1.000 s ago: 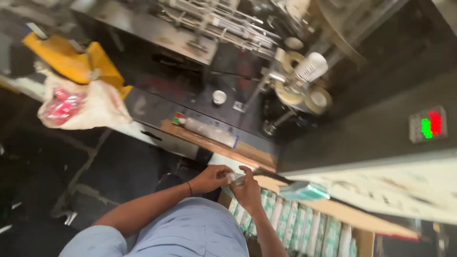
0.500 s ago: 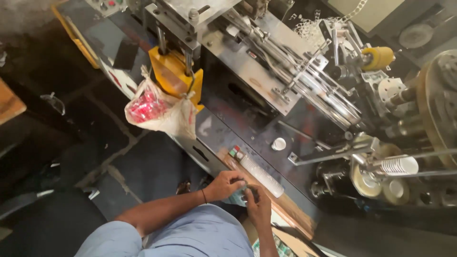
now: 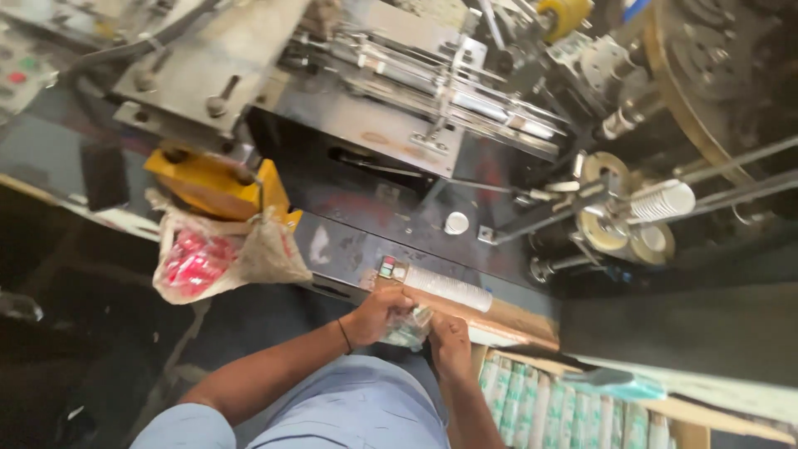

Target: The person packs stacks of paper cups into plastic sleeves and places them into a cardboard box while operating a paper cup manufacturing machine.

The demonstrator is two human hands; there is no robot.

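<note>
Both hands (image 3: 416, 324) grip, seemingly, a clear wrapper (image 3: 407, 329).

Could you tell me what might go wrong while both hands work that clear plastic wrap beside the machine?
The left hand and right hand pinch a crumpled clear plastic wrap; a loose grip could probably let it slip. The stack of paper cups lies close by on the ledge and might get knocked. Exposed rollers sit nearby, so loose plastic could catch.

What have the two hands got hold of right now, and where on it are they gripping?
Both hands pinch a crumpled clear plastic wrapper: the left hand on its upper left edge, the right hand on its right side. What it contains cannot be told.
</note>
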